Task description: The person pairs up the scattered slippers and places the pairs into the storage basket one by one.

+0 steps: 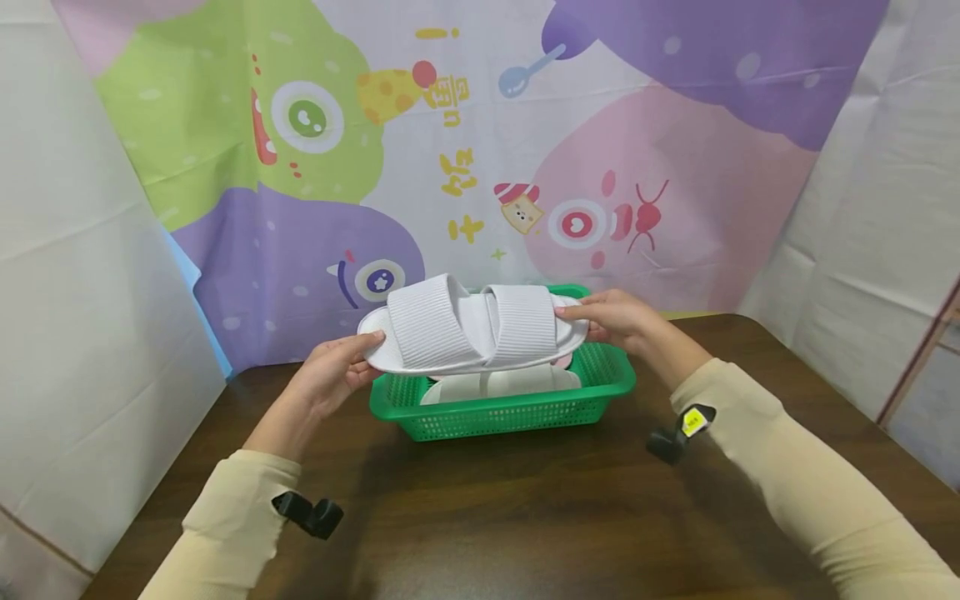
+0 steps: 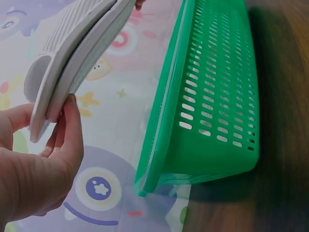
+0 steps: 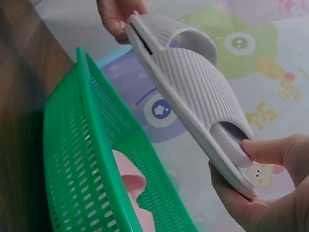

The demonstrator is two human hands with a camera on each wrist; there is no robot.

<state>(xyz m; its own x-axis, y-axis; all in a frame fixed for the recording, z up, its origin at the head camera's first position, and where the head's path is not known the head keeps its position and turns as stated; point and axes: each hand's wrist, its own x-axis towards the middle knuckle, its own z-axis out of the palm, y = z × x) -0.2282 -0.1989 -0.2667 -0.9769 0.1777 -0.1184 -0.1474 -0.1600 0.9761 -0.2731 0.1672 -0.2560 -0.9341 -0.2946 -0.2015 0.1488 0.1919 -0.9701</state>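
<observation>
The dark wood-grain surface (image 1: 480, 517) lies nearest, bearing a green perforated plastic basket (image 1: 510, 412). Just above the basket hang white ribbed slippers (image 1: 472, 325), stacked sole to sole, held level. The left hand (image 1: 330, 379) pinches one end, thumb on top; the right hand (image 1: 618, 321) pinches the other. More white slippers (image 1: 498, 385) lie inside the basket.
</observation>
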